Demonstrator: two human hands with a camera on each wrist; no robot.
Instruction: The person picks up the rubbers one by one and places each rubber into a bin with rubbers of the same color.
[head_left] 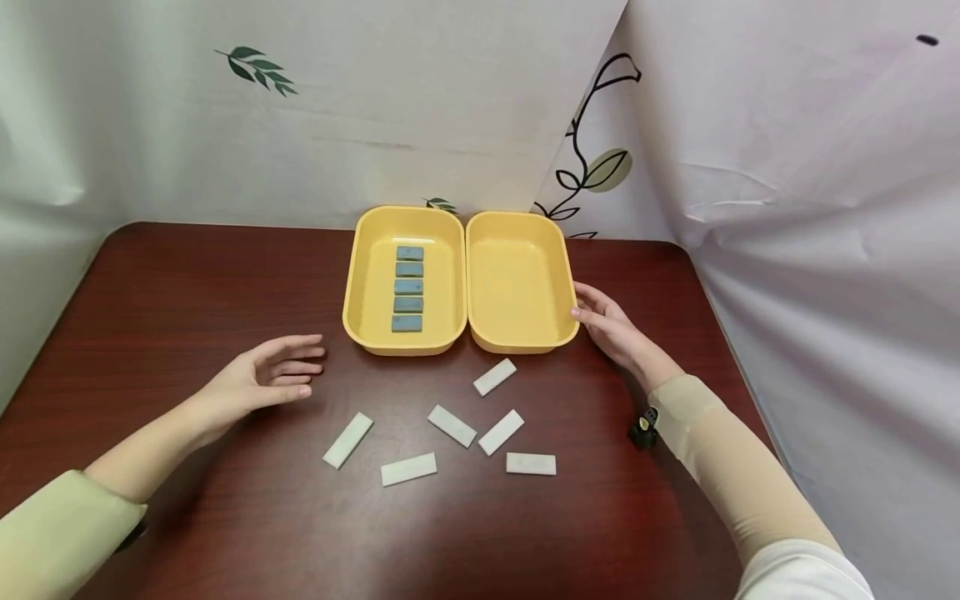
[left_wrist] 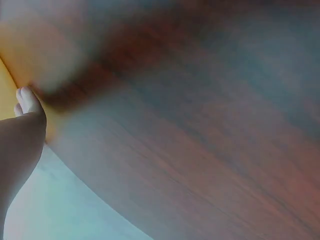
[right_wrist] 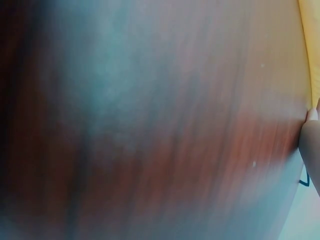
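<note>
Two yellow trays stand side by side. In the left tray (head_left: 360,275), several blue-grey blocks (head_left: 408,287) lie in a column; the right tray (head_left: 521,283) holds nothing. My right hand (head_left: 611,329) touches the outer right side of the right tray, with its thumb near the rim and fingers fairly straight. My left hand (head_left: 266,375) hovers left of the left tray, fingers extended and apart, holding nothing. Several white rectangular blocks (head_left: 452,426) lie scattered before the trays; one white block (head_left: 348,440) is nearest my left hand.
Everything sits on a dark red-brown wooden table (head_left: 225,283). A pale curtain with leaf prints (head_left: 420,108) hangs behind it, and more sheeting closes in both sides. A small black device (head_left: 643,427) is at my right wrist.
</note>
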